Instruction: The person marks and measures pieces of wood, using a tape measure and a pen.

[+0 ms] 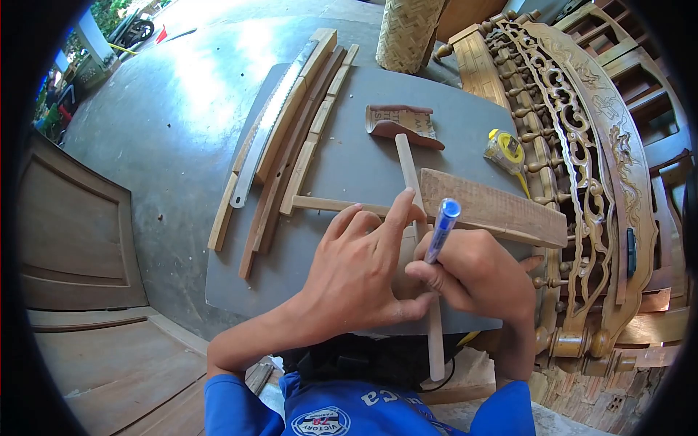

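My right hand [476, 272] is closed around a blue-capped pen [442, 231], its capped end pointing up; the lower end is hidden by my fingers. Under it runs a narrow wooden strip [435, 341], stretching from the middle of the grey board toward my body. My left hand [360, 265] bears on this strip, index finger at its upper part and thumb beside its lower part. Another thin wooden strip [320, 203] lies crosswise, passing behind my left fingers. Where the two strips meet is mostly covered by my hands. A thick wooden block [491, 203] lies just beyond my right hand.
On the grey board [356, 174] lie a curled sandpaper piece [403, 125], a yellow tape measure [507, 151], a saw blade [273, 120] and several long wooden pieces [276, 182]. Carved wooden furniture [589, 145] stands at right, wooden panels [80, 225] at left.
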Demonstrator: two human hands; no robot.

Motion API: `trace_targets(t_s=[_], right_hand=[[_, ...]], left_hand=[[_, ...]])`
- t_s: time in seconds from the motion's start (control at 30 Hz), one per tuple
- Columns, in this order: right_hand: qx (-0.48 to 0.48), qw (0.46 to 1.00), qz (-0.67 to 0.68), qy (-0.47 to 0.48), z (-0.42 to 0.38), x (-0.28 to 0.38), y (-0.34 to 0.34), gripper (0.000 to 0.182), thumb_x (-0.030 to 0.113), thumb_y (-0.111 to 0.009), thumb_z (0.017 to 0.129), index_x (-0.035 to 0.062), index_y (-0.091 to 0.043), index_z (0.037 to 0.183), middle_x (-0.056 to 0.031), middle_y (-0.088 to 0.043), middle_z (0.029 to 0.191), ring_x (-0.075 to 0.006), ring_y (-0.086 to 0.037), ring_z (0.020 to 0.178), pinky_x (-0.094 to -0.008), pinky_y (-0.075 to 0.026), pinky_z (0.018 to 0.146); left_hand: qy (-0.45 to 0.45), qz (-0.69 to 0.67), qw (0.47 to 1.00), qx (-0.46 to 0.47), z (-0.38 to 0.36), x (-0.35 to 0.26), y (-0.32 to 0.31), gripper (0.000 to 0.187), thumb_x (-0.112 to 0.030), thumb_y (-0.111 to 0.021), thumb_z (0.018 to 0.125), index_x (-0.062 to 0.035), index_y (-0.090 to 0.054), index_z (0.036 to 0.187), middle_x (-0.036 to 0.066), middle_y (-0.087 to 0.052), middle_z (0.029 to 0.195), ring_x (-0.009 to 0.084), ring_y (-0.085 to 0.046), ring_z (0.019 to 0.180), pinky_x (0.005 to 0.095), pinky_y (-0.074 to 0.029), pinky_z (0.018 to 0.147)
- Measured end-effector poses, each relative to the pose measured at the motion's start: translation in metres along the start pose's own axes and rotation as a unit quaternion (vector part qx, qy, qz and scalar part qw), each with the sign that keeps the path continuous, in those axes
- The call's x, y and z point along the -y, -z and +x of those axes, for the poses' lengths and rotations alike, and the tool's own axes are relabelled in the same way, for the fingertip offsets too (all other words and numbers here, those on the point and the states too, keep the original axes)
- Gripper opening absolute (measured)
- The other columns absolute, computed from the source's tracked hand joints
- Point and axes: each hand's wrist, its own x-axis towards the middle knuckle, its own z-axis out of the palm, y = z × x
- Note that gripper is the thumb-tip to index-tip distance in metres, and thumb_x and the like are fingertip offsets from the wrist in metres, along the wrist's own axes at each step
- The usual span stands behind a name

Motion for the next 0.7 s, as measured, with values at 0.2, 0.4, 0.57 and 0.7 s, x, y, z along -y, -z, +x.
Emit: trace_targets(t_s=[0.2, 0.4, 0.57, 0.7], right_hand=[[0.034, 0.999, 0.012, 0.009, 0.002, 0.002, 0.001, 0.018, 0.013, -0.062, 0.079, 0.0011, -0.049, 0.077, -0.0181, -0.054, 0.065, -0.037, -0.057, 0.064, -0.0431, -0.045, 0.056], [0.028, 0.999, 0.014, 0.014, 0.001, -0.004, -0.001, 0.018, 0.014, -0.061, 0.079, 0.0, -0.049, 0.078, -0.0191, -0.054, 0.065, -0.0377, -0.057, 0.064, -0.0431, -0.045, 0.056], [-0.067, 0.997, -0.015, 0.019, 0.012, -0.012, -0.007, 0.019, 0.014, -0.062, 0.079, -0.0016, -0.051, 0.083, -0.0202, -0.055, 0.066, -0.0381, -0.057, 0.064, -0.0433, -0.045, 0.055], [-0.039, 0.999, -0.02, 0.028, 0.007, -0.012, -0.005, 0.021, 0.014, -0.06, 0.082, -0.004, -0.052, 0.09, -0.0204, -0.056, 0.07, -0.0385, -0.057, 0.065, -0.0432, -0.045, 0.055]], left_hand=[[0.009, 0.037, 0.998, 0.04, 0.0, -0.001, 0.002, 0.096, -0.04, -0.067, 0.062, 0.0061, -0.023, 0.134, 0.013, -0.059, 0.103, 0.0308, -0.053, 0.097, 0.0452, -0.031, 0.101], [0.002, 0.014, 1.0, 0.021, 0.0, 0.001, 0.0, 0.098, -0.041, -0.066, 0.062, 0.0073, -0.022, 0.134, 0.012, -0.057, 0.109, 0.0303, -0.052, 0.099, 0.0453, -0.031, 0.101], [0.02, 0.025, 0.999, 0.034, 0.0, -0.002, 0.002, 0.095, -0.046, -0.067, 0.064, 0.0066, -0.027, 0.132, 0.013, -0.053, 0.115, 0.0314, -0.049, 0.105, 0.0452, -0.03, 0.101], [0.02, 0.017, 0.999, 0.037, 0.0, -0.001, 0.003, 0.095, -0.046, -0.068, 0.064, 0.0068, -0.028, 0.131, 0.015, -0.055, 0.111, 0.032, -0.049, 0.105, 0.0449, -0.03, 0.101]])
